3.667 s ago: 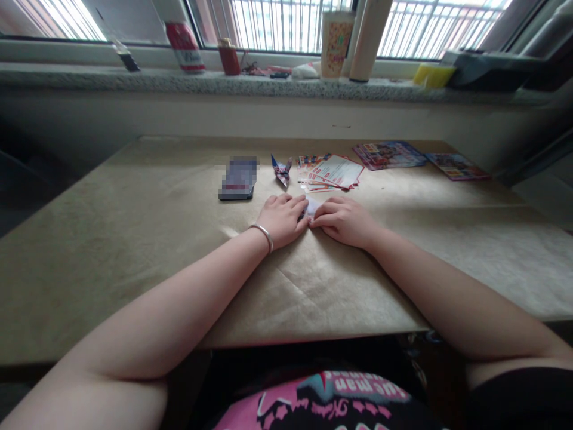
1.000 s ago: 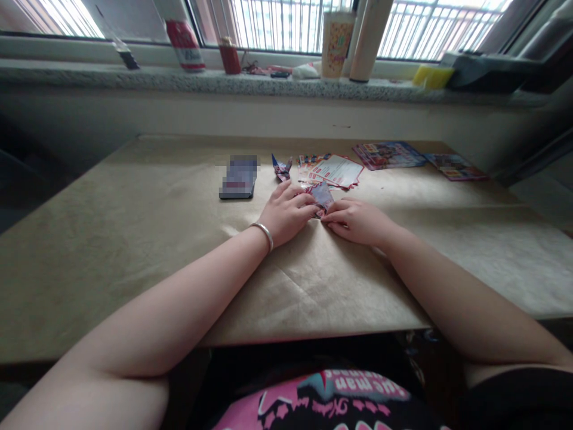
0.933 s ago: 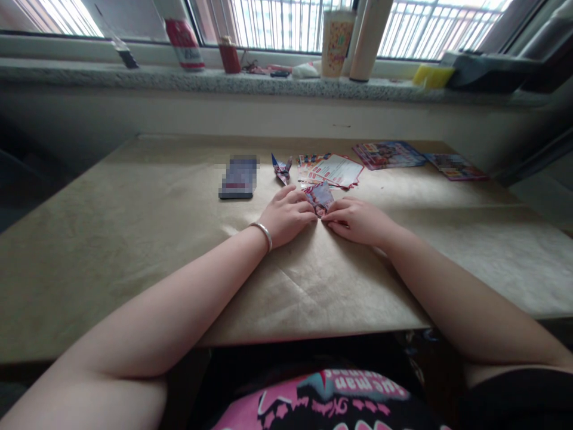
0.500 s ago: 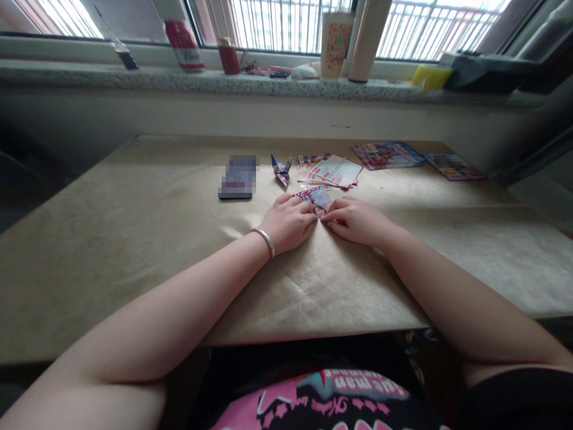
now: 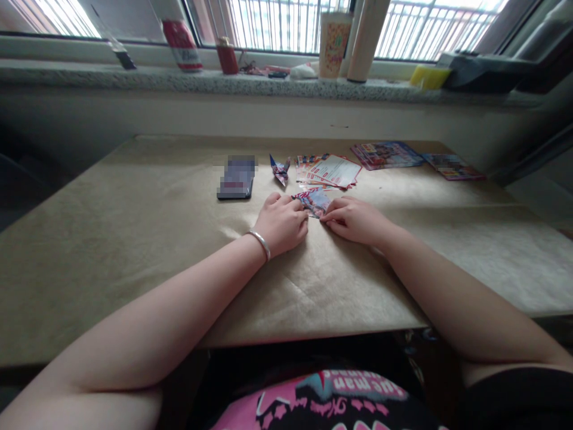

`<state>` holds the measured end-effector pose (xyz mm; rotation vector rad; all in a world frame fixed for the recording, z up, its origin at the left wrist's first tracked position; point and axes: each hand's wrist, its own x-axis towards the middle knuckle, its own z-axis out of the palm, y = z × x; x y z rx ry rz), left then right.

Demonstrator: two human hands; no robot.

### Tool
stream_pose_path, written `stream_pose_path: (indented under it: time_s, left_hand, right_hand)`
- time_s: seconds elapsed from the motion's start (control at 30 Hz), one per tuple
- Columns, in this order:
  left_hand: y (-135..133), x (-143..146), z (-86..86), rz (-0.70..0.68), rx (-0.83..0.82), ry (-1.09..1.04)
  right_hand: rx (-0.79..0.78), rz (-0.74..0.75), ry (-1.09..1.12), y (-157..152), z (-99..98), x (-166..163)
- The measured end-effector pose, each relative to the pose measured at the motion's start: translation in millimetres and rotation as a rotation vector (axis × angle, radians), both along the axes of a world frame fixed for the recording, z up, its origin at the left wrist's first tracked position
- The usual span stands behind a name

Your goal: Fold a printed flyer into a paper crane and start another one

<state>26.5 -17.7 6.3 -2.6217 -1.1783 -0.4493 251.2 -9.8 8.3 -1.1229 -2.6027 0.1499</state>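
A small sheet of colourful printed paper (image 5: 316,200), apparently folded, lies on the table between my hands. My left hand (image 5: 282,224), with a silver bangle on its wrist, has its curled fingers on the paper's left side; its fingertips are partly hidden. At the near right corner, my right hand (image 5: 353,220) pinches the paper between thumb and fingers. Just beyond stands a folded paper crane (image 5: 280,171) of similar printed paper. A fan of printed sheets (image 5: 333,170) with red borders lies behind the paper, to the crane's right.
Left of the crane rests a phone-like dark slab (image 5: 236,177), its top blurred out. Colourful booklets or packs (image 5: 389,155) lie at the far right of the table (image 5: 156,239). The windowsill (image 5: 264,85) holds a red can (image 5: 182,46) and a patterned cup (image 5: 333,46).
My left hand has slid slightly left, away from my right fingertips, and more of the paper's near edge shows. My right hand stays almost in place.
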Motion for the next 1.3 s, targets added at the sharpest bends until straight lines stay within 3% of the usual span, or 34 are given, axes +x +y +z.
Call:
stream_pose_path:
  time_s: [0.5, 0.8, 1.3]
  left_hand:
    - [1.2, -13.4, 8.6, 0.201, 0.019, 0.09]
    - [3.4, -17.7, 8.9, 0.241, 0.056, 0.128]
    - [14.4, -37.3, 20.3, 0.401, -0.048, 0.253]
  right_hand:
    - [-0.002, 0.011, 0.003, -0.3, 0.0, 1.3]
    - [-0.004, 0.02, 0.005, 0.1, -1.0, 2.6]
    - [0.038, -0.016, -0.029, 1.8, -0.2, 8.8]
